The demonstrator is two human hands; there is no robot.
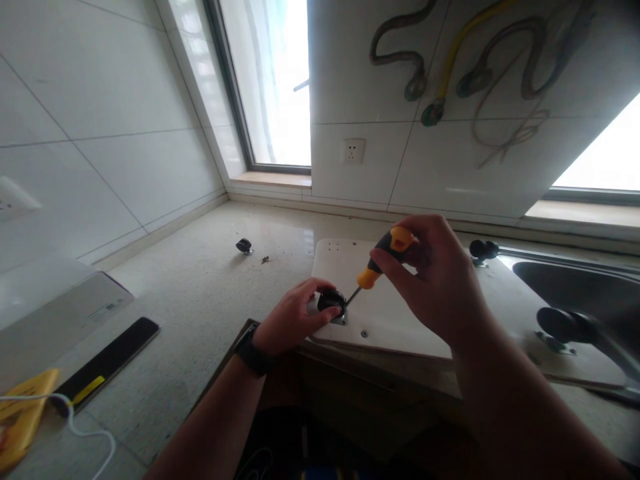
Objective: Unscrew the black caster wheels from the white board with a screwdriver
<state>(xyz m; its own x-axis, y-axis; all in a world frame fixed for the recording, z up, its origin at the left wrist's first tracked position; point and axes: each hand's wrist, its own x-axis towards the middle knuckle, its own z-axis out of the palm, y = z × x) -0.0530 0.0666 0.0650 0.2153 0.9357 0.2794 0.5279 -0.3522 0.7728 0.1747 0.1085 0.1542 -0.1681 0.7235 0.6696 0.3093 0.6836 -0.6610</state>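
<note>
My left hand (300,312) grips a black caster wheel (331,303) at the near left corner of a white board (400,317). The caster's metal plate rests on the board. In my right hand (433,267) is a yellow and black screwdriver (383,259), tilted, its shaft pointing down to the caster plate's edge. Any screw under the tip is too small to make out. Two more casters, one at the far right corner (484,251) and one at the near right (565,325), stand on the board's right end.
A loose caster (243,246) and a little pile of screws (265,259) lie on the speckled counter (200,293). At left are a black strip (113,360), a yellow packet (30,417) and a white cable (90,433). A metal sink (575,277) adjoins the board at right.
</note>
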